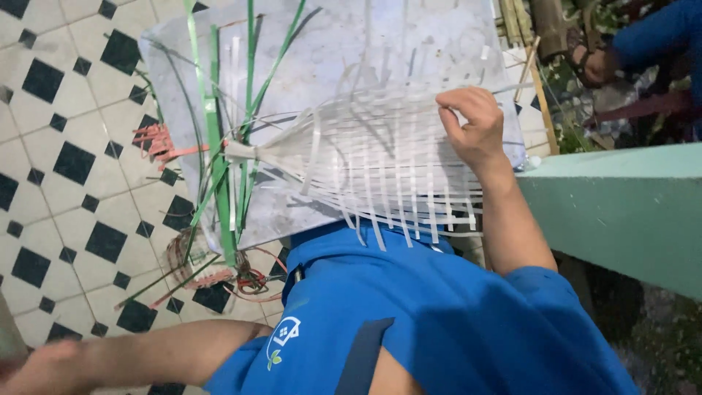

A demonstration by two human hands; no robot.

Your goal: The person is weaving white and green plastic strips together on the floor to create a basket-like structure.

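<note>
The right hand [472, 124] pinches a white strip at the edge of the half-woven strip mat [380, 172] lying on the grey board [409, 44]; pull strips snug and even. The left hand [44, 366] is blurred, so its grip cannot be told

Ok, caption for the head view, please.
Right hand pinches a strip at the edge of a half-woven white strip mat on a grey board; green strips alongside.

The right hand [472, 124] is curled with fingers bent, arm stretched forward; the left hand [44, 366], blurred, seems to hang low, forearm bare
</note>
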